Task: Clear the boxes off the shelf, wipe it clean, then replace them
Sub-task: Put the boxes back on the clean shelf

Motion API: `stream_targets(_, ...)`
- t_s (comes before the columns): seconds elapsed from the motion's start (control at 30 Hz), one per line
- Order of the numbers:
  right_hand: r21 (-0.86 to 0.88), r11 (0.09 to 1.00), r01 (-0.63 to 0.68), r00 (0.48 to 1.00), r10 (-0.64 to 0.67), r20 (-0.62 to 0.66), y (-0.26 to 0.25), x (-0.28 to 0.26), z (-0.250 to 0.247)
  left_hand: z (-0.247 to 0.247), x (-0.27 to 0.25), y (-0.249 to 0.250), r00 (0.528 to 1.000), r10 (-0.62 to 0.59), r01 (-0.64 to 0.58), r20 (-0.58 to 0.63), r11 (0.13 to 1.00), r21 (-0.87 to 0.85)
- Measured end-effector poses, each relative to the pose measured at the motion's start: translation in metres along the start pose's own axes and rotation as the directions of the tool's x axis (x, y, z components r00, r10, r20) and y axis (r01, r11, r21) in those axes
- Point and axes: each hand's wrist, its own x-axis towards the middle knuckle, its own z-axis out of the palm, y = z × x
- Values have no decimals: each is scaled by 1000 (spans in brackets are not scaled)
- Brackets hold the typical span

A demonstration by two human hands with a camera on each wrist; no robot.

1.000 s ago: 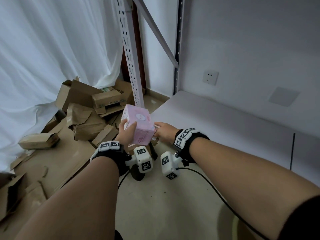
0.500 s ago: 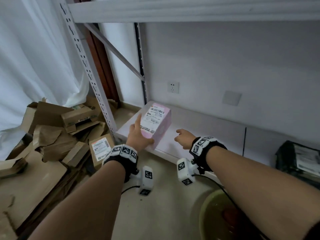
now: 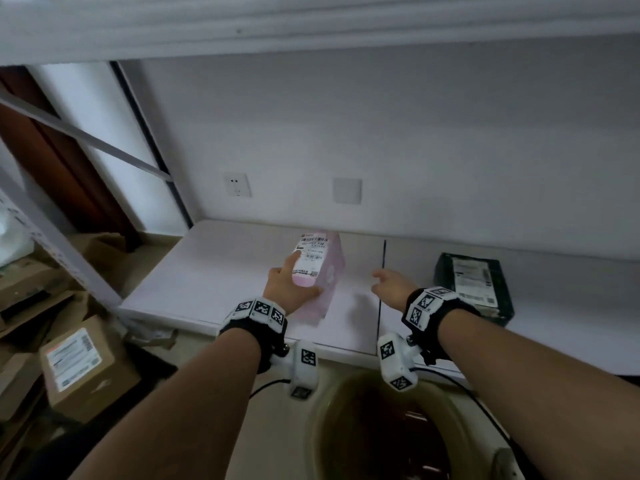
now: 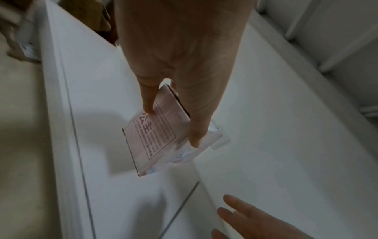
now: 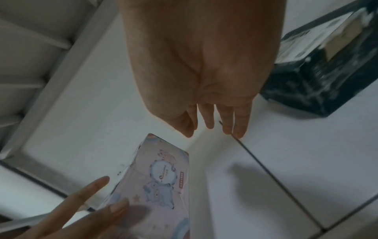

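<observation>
A pink box (image 3: 320, 271) with a white shipping label is tilted low over the white shelf board (image 3: 207, 271); whether it touches the board I cannot tell. My left hand (image 3: 304, 275) grips its near end, index finger on the label and thumb on the side. The left wrist view shows the fingers (image 4: 148, 103) pinching the pink box (image 4: 155, 142). My right hand (image 3: 384, 282) hovers empty to the right of the box, fingers straight (image 5: 212, 126). A dark green box (image 3: 474, 285) sits on the shelf further right.
Brown cardboard boxes (image 3: 83, 365) and flattened cartons lie on the floor to the left of the shelf post (image 3: 52, 237). A basin (image 3: 450, 427) with dark contents stands on the floor below my arms. An upper shelf (image 3: 311, 26) runs overhead. A seam (image 3: 382, 271) divides the shelf boards.
My left hand carried the pink box from beside the shelf's left end onto the shelf, rightward and deeper in. My right hand let go of it and moved off to the right.
</observation>
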Motion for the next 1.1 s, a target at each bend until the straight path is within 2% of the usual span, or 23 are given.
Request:
stream_targets(0.2, 66, 995, -81, 995, 84, -48, 52, 9, -35, 61, 17, 39, 996, 41, -46, 74, 997, 62)
stream_targets(0.4, 85, 995, -43, 998, 47, -46, 61, 20, -50, 95, 28, 49, 995, 48, -61, 88, 986, 157)
stream_targets(0.77, 144, 986, -80, 994, 89, -60, 81, 23, -59, 130, 50, 57, 994, -8, -17, 111, 974, 226)
stream_targets(0.9, 147, 986, -80, 992, 93, -86, 83, 21, -63, 137, 53, 59, 981, 62, -109, 183, 959, 262)
stream_targets(1.1, 136, 986, -93, 986, 110, -124, 86, 18, -63, 137, 55, 65, 962, 149, -208, 227, 943, 261)
